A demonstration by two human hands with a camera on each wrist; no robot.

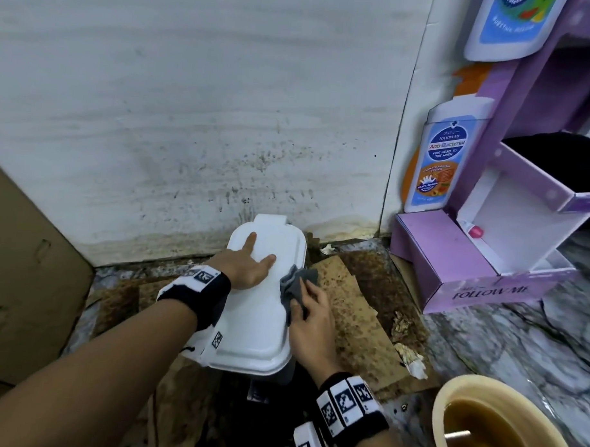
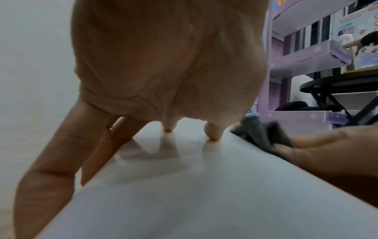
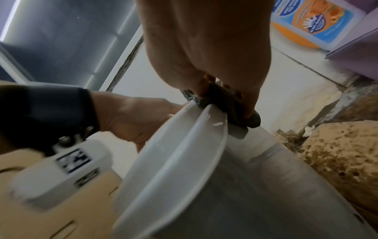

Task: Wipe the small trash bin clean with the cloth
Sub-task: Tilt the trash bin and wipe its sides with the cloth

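Your left hand (image 1: 250,267) lies flat, fingers spread, on the lid of the small bin (image 1: 260,325), long axis running toward the wall, while your right hand (image 1: 312,319) grips the grey cloth (image 1: 296,285) against its right edge.

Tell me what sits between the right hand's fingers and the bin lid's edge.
The grey cloth, bunched under the right hand against the lid rim; clearest in the right wrist view.

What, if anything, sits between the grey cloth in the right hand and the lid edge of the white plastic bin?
Nothing visible. The right hand already presses the crumpled grey cloth against the right rim of the white plastic bin's lid. The left hand lies flat on the lid top, beside the cloth, not in its way.
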